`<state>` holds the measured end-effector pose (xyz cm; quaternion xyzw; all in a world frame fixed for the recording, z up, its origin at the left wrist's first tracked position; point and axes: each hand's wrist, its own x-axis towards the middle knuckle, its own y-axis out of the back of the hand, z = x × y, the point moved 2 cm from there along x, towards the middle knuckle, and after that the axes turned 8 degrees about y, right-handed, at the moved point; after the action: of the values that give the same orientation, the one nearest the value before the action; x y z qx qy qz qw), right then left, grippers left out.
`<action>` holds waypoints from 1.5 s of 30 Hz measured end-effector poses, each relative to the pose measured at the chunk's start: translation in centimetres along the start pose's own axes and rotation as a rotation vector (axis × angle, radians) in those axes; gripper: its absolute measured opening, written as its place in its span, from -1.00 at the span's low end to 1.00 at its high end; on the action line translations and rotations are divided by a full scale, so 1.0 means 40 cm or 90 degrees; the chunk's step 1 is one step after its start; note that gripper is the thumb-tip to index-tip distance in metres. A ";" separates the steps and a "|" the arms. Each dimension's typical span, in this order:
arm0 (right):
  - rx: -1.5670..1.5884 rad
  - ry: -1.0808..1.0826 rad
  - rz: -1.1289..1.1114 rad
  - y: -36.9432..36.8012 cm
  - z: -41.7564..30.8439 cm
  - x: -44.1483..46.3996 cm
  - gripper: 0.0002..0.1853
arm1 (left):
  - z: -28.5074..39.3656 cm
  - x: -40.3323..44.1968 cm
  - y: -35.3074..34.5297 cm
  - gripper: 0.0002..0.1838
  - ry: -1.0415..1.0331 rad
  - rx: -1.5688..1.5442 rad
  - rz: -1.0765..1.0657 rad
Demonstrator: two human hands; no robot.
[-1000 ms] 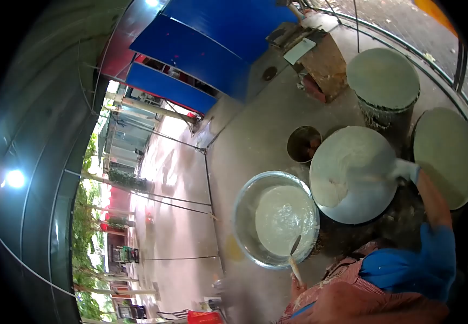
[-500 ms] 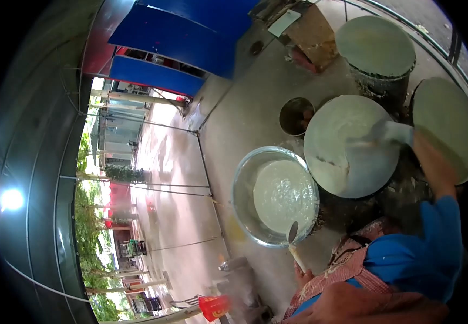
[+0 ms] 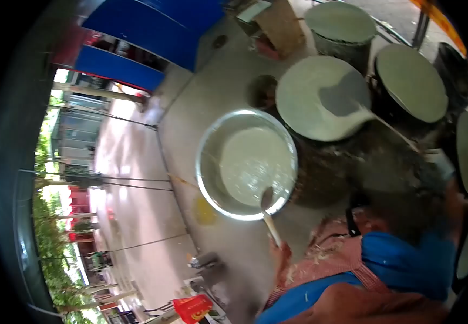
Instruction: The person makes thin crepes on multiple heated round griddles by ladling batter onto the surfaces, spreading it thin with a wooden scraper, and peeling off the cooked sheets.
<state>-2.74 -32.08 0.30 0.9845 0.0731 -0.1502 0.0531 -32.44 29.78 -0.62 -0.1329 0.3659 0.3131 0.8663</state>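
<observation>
My left hand (image 3: pixel 281 254) is closed around the pale handle of a spoon (image 3: pixel 267 198), whose dark head lies over the near rim of a large metal basin (image 3: pixel 206 189). Pale, wet batter (image 3: pixel 255 167) fills the basin's middle. At the right, my right hand (image 3: pixel 452 186) is blurred, closed on a whitish thing (image 3: pixel 439 159) that I cannot make out. A thin pale strand (image 3: pixel 390 128) runs from the nearest round griddle (image 3: pixel 304 102) toward it. That griddle has a whitish coating with a grey patch (image 3: pixel 345 93) on its right part.
More round, pale-topped griddles stand beyond, one at the back (image 3: pixel 342 22) and one to the right (image 3: pixel 412 83). A dark pot (image 3: pixel 262 90) sits beside the basin. A cardboard box (image 3: pixel 280 27) is at the back. A red bag (image 3: pixel 193 309) lies at the lower left.
My right hand has drawn back from over the griddle, down and to the right, with the whitish thing. The strand now shows. My left hand still holds the spoon; the camera view has shifted.
</observation>
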 end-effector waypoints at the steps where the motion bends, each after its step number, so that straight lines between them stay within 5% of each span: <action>1: 0.020 0.020 0.039 -0.132 -0.004 -0.068 -0.79 | -0.034 0.015 0.046 -0.36 0.002 0.002 -0.042; 2: -0.030 0.017 0.071 -0.262 0.010 -0.101 -0.75 | -0.014 -0.011 0.047 -0.36 0.008 0.016 -0.062; 3: -0.232 0.182 0.077 -0.393 0.049 -0.091 -0.70 | 0.033 -0.036 0.026 -0.36 -0.003 0.032 -0.079; 4: -0.145 0.041 0.111 -0.562 0.003 -0.090 -0.60 | 0.062 -0.062 0.024 -0.38 0.007 0.010 -0.099; 7: -0.367 0.207 0.136 -0.854 -0.026 -0.053 -0.63 | 0.091 -0.148 0.025 -0.41 0.017 -0.039 -0.154; 12: -0.687 0.160 0.179 -0.701 -0.034 -0.128 -0.71 | 0.062 -0.225 0.137 -0.56 0.042 -0.185 -0.379; 13: -0.531 0.216 0.214 -0.625 0.177 -0.041 -0.72 | 0.040 -0.208 0.163 -0.66 0.091 -0.237 -0.419; 16: -0.391 0.150 0.270 -0.708 -0.079 -0.125 -0.69 | -0.029 -0.193 0.201 -0.88 0.222 -0.381 -0.465; 19: -0.410 0.260 0.174 -0.845 -0.041 -0.001 -0.64 | 0.017 -0.226 0.113 -0.79 0.267 -0.490 -0.754; 23: -0.516 0.211 0.180 -0.664 -0.037 -0.031 -0.68 | 0.028 -0.227 0.101 -0.82 0.220 -0.383 -0.581; 25: -0.555 0.200 0.184 -0.537 -0.019 0.018 -0.70 | 0.044 -0.250 0.065 -0.83 0.194 -0.417 -0.614; 28: -0.346 0.186 0.281 -0.614 -0.142 0.054 -0.65 | 0.025 -0.239 0.019 -0.82 0.229 -0.482 -0.618; 31: -0.485 0.239 0.106 -0.728 -0.142 0.021 -0.65 | 0.045 -0.176 -0.042 -0.81 0.290 -0.500 -0.703; 35: -0.512 0.203 0.220 -0.524 0.013 0.099 -0.78 | 0.007 -0.108 -0.053 -0.77 0.333 -0.465 -0.687; 38: -0.433 0.217 0.286 -0.451 -0.160 0.178 -0.75 | 0.040 -0.164 -0.101 -0.75 0.331 -0.400 -0.566; 41: -0.439 0.266 0.196 -0.547 -0.144 0.203 -0.71 | 0.088 -0.167 -0.215 -0.73 0.455 -0.495 -0.586; 43: -0.557 0.253 0.048 -0.549 -0.026 0.088 -0.71 | 0.038 -0.116 -0.200 -0.87 0.421 -0.494 -0.648; 45: -0.468 0.192 0.149 -0.448 0.056 0.073 -0.73 | -0.012 -0.084 -0.176 -0.80 0.400 -0.495 -0.634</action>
<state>-3.51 -14.38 -4.18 0.9126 0.0165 0.0387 0.4066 -29.99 22.66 1.45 -0.6687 0.3557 -0.0655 0.6497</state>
